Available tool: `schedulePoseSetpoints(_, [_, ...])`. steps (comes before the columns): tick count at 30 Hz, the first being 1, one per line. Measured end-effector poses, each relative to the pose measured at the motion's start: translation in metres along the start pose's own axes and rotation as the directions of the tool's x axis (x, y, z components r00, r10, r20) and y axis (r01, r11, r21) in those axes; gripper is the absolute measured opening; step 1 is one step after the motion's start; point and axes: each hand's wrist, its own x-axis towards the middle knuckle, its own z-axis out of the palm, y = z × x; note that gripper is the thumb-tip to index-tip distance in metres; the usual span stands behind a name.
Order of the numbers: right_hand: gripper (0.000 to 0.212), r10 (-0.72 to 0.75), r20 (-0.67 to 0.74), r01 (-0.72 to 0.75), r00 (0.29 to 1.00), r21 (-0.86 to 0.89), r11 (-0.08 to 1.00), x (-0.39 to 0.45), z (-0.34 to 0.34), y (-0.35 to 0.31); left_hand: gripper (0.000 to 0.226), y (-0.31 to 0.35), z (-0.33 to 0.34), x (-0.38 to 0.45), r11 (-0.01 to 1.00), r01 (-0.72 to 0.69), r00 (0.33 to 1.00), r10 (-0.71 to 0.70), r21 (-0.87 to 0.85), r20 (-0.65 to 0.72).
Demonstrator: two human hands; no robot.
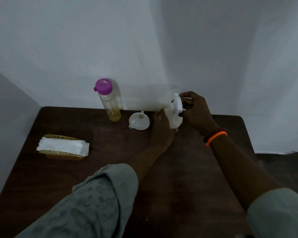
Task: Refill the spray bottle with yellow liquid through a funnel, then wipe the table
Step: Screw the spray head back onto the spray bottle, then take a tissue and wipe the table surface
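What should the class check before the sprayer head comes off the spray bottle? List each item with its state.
1. Left hand steadies the spray bottle: ok.
2. Right hand grips the sprayer head: ok.
3. Funnel within reach beside the bottle: ok.
4. Refill bottle holds yellow liquid: ok, only a little at the bottom.
5. Its purple cap is open: not ok, it looks closed.
6. Tissues ready for wiping: ok.

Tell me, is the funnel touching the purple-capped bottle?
Apart. The head view shows bare table between the funnel and the purple-capped bottle.
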Motion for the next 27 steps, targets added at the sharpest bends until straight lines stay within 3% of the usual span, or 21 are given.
schedulePoseSetpoints(8, [0.038, -0.021, -0.046, 0.018, 0.999, -0.052, 0.998, -0.002, -0.004, 0.012, 0.101, 0.003, 0.000, -0.001, 0.999, -0.038, 0.999, 0.038, 0.024, 0.019])
schedulePoseSetpoints(11, [0.046, 0.012, -0.044, -0.015, 0.999, -0.066, 0.998, -0.006, -0.008, 0.015, 0.093, 0.002, -0.005, -0.008, 0.993, -0.085, 0.996, 0.086, 0.085, -0.004])
schedulePoseSetpoints(14, [0.053, 0.195, -0.103, -0.201, 0.975, -0.059, 0.978, -0.021, -0.013, 0.028, 0.079, -0.006, -0.011, -0.019, 0.996, -0.086, 0.994, 0.088, 0.040, -0.064])
schedulePoseSetpoints(16, [0.042, 0.296, -0.236, -0.334, 0.926, -0.143, 0.931, -0.049, -0.011, 0.043, 0.070, -0.007, -0.020, -0.037, 0.999, -0.051, 0.997, 0.051, -0.012, -0.053])
schedulePoseSetpoints(18, [0.023, 0.390, -0.269, -0.436, 0.881, -0.143, 0.888, -0.087, 0.000, 0.052, 0.059, -0.012, -0.032, -0.062, 0.998, -0.005, 1.000, 0.005, -0.061, -0.003])
schedulePoseSetpoints(20, [0.008, 0.477, -0.190, -0.502, 0.858, -0.113, 0.858, -0.124, 0.022, 0.052, 0.043, -0.023, -0.049, -0.091, 0.993, 0.029, 1.000, -0.028, -0.110, 0.005])
schedulePoseSetpoints(23, [0.012, 0.596, -0.020, -0.594, 0.803, -0.112, 0.797, -0.162, 0.071, 0.040, 0.028, -0.049, -0.088, -0.130, 0.988, 0.092, 0.995, -0.095, -0.121, -0.022])
schedulePoseSetpoints(27, [0.016, 0.467, 0.197, -0.434, 0.862, -0.187, 0.881, -0.166, 0.137, 0.001, 0.016, -0.100, -0.159, -0.156, 0.973, 0.133, 0.975, -0.163, -0.190, -0.149])
